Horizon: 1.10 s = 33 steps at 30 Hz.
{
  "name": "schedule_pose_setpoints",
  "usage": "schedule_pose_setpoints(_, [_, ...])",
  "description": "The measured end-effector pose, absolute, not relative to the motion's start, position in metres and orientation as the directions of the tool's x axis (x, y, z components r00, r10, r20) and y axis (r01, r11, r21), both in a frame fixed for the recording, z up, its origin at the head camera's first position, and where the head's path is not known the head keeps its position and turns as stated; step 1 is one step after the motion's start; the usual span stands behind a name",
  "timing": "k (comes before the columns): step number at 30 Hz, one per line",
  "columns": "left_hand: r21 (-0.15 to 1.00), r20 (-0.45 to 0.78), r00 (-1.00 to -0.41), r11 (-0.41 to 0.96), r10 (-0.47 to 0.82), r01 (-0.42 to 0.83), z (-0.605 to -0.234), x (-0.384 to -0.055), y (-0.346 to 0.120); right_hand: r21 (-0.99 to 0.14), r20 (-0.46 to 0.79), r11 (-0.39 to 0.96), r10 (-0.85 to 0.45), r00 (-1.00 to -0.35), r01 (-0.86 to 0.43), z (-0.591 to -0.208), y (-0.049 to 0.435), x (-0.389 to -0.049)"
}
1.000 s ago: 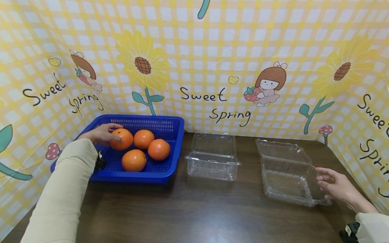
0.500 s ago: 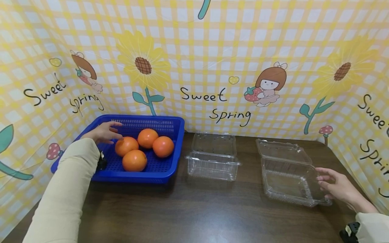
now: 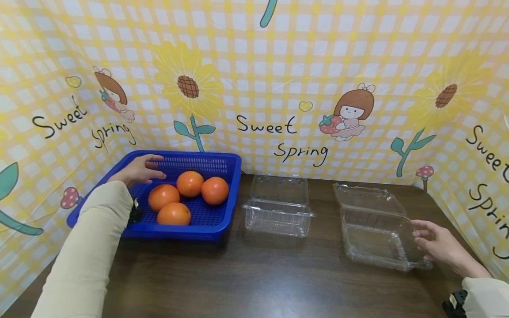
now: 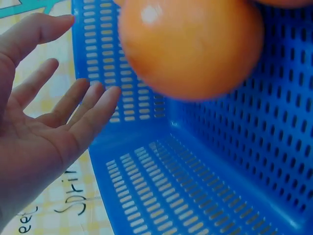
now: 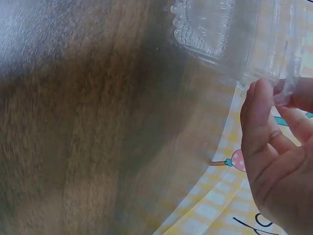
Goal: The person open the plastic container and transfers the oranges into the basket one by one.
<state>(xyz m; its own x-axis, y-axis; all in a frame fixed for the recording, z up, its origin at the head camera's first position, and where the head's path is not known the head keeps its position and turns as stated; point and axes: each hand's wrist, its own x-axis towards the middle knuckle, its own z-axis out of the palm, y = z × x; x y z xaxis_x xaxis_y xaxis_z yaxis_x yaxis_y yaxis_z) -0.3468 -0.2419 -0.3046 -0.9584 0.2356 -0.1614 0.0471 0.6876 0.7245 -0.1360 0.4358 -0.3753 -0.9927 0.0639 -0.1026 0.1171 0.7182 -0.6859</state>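
Note:
My left hand [image 3: 139,170] hovers above the left part of a blue plastic basket [image 3: 228,221], fingers spread and holding nothing. Several oranges [image 3: 190,183] lie together in the basket; the nearest orange [image 3: 164,198] sits just below and to the right of that hand. In the left wrist view, a gap separates the fingers [image 4: 105,105] from an orange [image 4: 190,49]. At the right, my right hand [image 3: 439,243] pinches the right rim of an open clear plastic clamshell box [image 3: 374,243] between thumb and fingers. That box has nothing inside, and its lid [image 3: 370,198] leans back.
Between the basket and the held box stands a second clear clamshell box [image 3: 278,221], its lid raised behind it. Everything rests on a dark wooden table [image 3: 254,282]. A yellow checked cloth [image 3: 254,79] hangs behind and along both sides.
My left hand has come off the orange it was touching and sits slightly higher. That orange has moved toward the front, and the others have shifted a little. The right hand keeps its hold.

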Motion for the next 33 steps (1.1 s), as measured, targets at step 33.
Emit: schedule_pose_setpoints(33, [0.825,0.330,-0.931,0.431,0.157,0.366,-0.257,-0.303,-0.141,-0.634,0.208,0.772,0.204,-0.957,0.027,-0.372,0.457,-0.146])
